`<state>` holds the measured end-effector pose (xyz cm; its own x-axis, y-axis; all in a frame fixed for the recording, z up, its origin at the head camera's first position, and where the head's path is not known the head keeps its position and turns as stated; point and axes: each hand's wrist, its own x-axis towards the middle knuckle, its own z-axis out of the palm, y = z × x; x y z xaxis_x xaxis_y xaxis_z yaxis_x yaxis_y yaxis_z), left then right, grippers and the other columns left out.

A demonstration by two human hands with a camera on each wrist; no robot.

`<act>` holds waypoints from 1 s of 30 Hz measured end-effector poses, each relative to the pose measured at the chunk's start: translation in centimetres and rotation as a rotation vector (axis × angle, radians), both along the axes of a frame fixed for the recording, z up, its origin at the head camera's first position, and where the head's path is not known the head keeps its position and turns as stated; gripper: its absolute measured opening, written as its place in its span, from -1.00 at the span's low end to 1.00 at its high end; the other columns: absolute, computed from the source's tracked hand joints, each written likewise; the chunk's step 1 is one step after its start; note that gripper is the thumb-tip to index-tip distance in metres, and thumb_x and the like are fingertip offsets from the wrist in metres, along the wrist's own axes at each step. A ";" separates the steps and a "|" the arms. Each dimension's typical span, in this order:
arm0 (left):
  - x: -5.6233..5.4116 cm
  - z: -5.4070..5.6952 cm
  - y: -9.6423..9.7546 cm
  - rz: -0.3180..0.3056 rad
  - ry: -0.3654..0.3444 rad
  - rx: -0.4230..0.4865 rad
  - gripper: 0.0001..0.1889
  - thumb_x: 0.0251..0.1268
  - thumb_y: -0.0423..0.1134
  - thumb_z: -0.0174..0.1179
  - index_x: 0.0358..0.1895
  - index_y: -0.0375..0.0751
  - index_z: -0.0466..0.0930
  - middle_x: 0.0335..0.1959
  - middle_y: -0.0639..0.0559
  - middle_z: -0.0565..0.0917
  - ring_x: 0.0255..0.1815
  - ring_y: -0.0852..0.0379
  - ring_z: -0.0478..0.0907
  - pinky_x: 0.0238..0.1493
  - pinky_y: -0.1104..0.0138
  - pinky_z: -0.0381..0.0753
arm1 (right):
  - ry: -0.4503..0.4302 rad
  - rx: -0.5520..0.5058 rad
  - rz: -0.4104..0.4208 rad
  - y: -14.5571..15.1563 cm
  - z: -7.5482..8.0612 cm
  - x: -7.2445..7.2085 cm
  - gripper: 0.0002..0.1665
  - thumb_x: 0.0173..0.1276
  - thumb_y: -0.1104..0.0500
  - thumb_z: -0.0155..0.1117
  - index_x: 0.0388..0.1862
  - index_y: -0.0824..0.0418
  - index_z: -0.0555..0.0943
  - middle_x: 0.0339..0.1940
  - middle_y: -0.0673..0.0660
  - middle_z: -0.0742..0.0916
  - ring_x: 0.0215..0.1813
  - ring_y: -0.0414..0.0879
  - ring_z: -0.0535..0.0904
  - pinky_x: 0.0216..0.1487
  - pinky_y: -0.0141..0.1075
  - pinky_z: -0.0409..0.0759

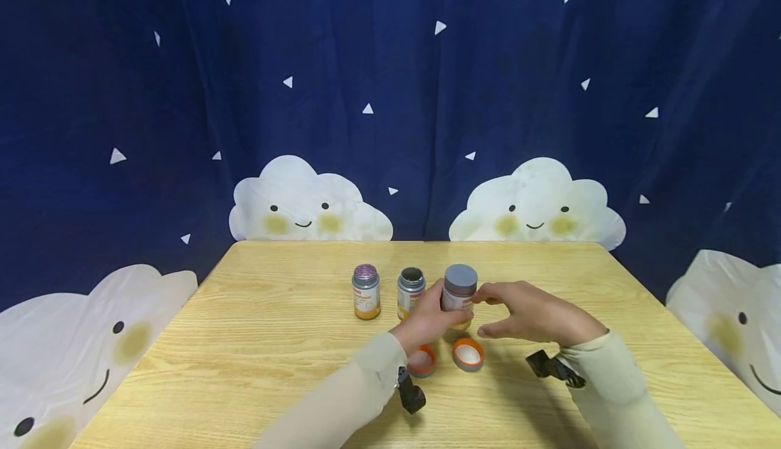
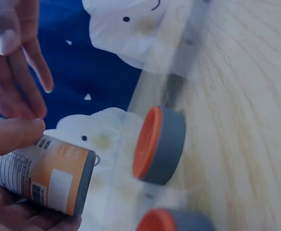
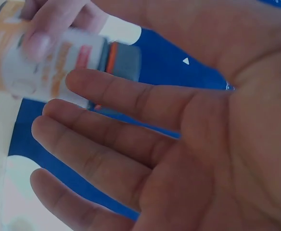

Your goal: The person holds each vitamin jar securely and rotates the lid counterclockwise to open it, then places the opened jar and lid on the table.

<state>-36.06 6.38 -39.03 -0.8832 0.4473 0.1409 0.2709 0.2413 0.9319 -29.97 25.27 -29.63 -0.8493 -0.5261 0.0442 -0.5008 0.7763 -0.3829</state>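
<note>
My left hand [image 1: 432, 315] grips a capped bottle [image 1: 460, 279] round its label, thumb on the near side. That bottle has a grey lid [image 3: 127, 61] with an orange rim and a white-and-orange label [image 2: 58, 178]. Beside it, my right hand [image 1: 527, 312] has its fingers apart and holds nothing; in the right wrist view its fingers [image 3: 107, 91] extend straight toward the bottle. Just left of the gripped bottle stands an open bottle [image 1: 411, 286] with a dark mouth, partly hidden by my left hand. Farther left is another bottle [image 1: 366, 293] with a purple, glittery top.
Two removed lids lie orange side up near my wrists: one lid [image 1: 468, 355] in plain sight, the other lid [image 1: 422, 361] partly behind my left wrist. The wooden table [image 1: 274, 313] ends at a dark blue curtain [image 1: 403, 96] with clouds.
</note>
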 end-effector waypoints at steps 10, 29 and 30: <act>1.4 0.6 -4.5 -0.093 0.075 -0.051 -0.40 0.14 0.01 0.39 0.26 0.25 0.39 0.07 0.23 0.57 0.08 0.17 0.52 0.01 0.25 0.55 | 0.081 -0.033 0.035 -1.3 0.0 0.4 -0.47 0.22 -0.13 0.39 0.03 0.16 0.57 -0.01 0.11 0.69 0.05 0.09 0.61 0.06 0.00 0.55; 5.1 -1.6 -9.9 -0.423 0.002 -0.079 -0.60 0.14 -0.01 0.37 0.05 0.09 0.54 -0.14 0.19 0.65 -0.12 0.24 0.55 -0.10 0.33 0.58 | -0.074 -0.102 0.229 -5.2 -0.9 2.4 -0.54 0.26 -0.19 0.33 0.00 0.05 0.54 -0.47 -0.20 0.63 -0.41 -0.32 0.54 -0.37 -0.40 0.54; 5.2 -1.9 -10.1 -0.459 -0.016 -0.063 -0.58 0.15 -0.02 0.35 0.08 0.06 0.54 -0.12 0.20 0.65 -0.11 0.24 0.56 -0.07 0.33 0.58 | -0.083 -0.090 0.233 -5.4 -1.0 2.6 -0.53 0.26 -0.20 0.33 -0.01 0.04 0.54 -0.47 -0.21 0.62 -0.40 -0.33 0.54 -0.37 -0.40 0.53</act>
<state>-30.88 -3.70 -40.98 -0.5937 0.7998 0.0887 0.3485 0.1561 0.9242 -27.41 19.91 -30.63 -0.7083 -0.7051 0.0354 -0.6262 0.6043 -0.4927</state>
